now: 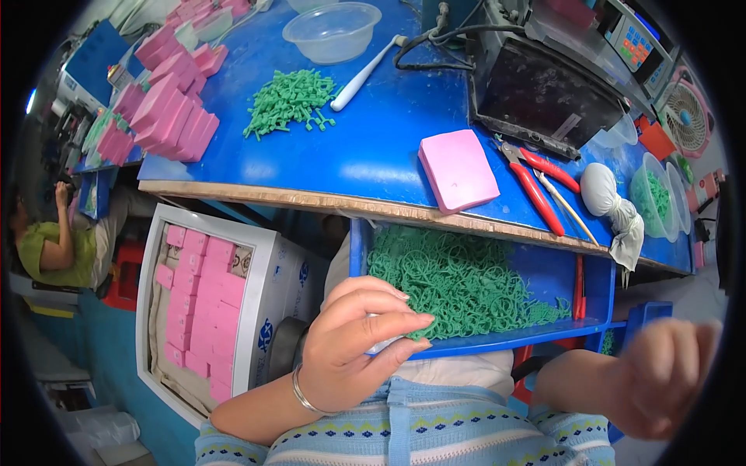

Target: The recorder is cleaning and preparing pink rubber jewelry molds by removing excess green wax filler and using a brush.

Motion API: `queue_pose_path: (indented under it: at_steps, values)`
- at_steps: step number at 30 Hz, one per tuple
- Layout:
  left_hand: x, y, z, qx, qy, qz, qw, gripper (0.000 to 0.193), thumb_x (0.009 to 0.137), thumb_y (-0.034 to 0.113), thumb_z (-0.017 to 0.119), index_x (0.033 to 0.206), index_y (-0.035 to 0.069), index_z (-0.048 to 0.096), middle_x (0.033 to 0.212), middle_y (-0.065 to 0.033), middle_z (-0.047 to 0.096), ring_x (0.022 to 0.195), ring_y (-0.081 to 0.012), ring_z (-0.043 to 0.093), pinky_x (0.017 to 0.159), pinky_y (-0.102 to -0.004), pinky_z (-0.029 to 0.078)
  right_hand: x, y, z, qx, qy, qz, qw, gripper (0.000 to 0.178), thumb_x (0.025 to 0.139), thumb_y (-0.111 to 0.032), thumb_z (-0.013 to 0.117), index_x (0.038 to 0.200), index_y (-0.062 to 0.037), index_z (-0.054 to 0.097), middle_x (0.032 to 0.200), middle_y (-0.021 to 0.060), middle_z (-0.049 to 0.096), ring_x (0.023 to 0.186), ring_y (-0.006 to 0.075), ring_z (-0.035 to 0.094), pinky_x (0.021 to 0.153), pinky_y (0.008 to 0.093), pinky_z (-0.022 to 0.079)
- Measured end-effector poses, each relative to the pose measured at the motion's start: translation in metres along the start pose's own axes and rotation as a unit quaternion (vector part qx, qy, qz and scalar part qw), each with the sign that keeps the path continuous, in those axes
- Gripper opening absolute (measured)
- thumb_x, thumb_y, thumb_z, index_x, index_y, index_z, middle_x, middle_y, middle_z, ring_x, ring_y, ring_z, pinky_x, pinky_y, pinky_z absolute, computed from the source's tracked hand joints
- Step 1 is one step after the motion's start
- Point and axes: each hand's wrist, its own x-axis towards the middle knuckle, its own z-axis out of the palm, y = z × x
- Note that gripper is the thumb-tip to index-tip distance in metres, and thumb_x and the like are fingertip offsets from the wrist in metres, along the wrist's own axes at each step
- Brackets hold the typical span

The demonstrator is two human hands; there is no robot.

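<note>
My left hand (pixel 361 342), a bracelet at its wrist, is closed in a pinch over the near left part of an open blue drawer (pixel 466 347). Something pale shows between its fingers, with a bit of green at the fingertips; I cannot make out what it is. Beneath the hand, a tangled heap of thin green pieces (pixel 458 279) fills much of the drawer. Off to the right of the drawer, my right hand (pixel 660 380) is smeared by motion, so its fingers are unclear.
A pink block (pixel 460 171) lies at the blue table's (pixel 350 155) edge. Red-handled cutters (pixel 536 190), a white cloth bundle (pixel 610 202) and a black machine (pixel 544 93) are to its right. A green pile (pixel 291 101) lies farther left, near a bowl (pixel 332 35). Someone (pixel 58 241) sits far left.
</note>
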Motion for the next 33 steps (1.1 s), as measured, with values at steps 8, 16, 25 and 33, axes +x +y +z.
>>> queue_pose_path:
  at_steps: [8,16,25,33]
  values:
    - [0.0,-0.004,0.0,0.009,-0.009,0.007,1.0,0.03,0.062,0.004,0.073,0.09,0.006,0.066,0.085,-0.0055,0.059,0.084,-0.0237,0.054,0.073,-0.032,0.044,-0.036,0.083,-0.028,-0.42,-0.17,0.198,0.869,0.019,0.066,-0.003,0.067,0.085,-0.0016,0.064,0.071,0.0077,0.055,0.059,0.0174,0.05,0.047,0.0261,0.039]
    - [0.0,-0.001,0.002,0.002,-0.013,0.01,1.0,0.027,0.064,0.002,0.072,0.089,0.006,0.066,0.088,-0.0058,0.061,0.085,-0.0234,0.054,0.075,-0.0321,0.045,-0.043,0.092,-0.03,-0.424,-0.213,0.163,0.865,0.021,0.065,-0.003,0.069,0.085,-0.002,0.063,0.072,0.0077,0.054,0.057,0.0176,0.053,0.046,0.0261,0.041]
    - [0.005,-0.006,-0.003,0.011,0.003,0.005,1.0,0.026,0.064,0.001,0.071,0.089,0.004,0.065,0.088,-0.0079,0.062,0.086,-0.0245,0.056,0.074,-0.0332,0.046,-0.038,0.102,-0.03,-0.425,-0.194,0.176,0.866,0.019,0.066,-0.002,0.068,0.084,-0.0032,0.063,0.071,0.007,0.054,0.058,0.0182,0.051,0.049,0.0272,0.04]
    - [-0.031,-0.082,-0.202,-0.137,0.471,-0.235,0.839,0.017,0.081,0.008,0.061,0.095,-0.002,0.057,0.081,-0.009,0.062,0.074,-0.0131,0.058,0.066,-0.0256,0.047,-0.081,0.117,-0.061,-0.485,-0.098,0.316,0.809,0.012,0.068,-0.003,0.061,0.08,-0.0051,0.062,0.068,0.0075,0.054,0.056,0.0183,0.05,0.049,0.0269,0.038]
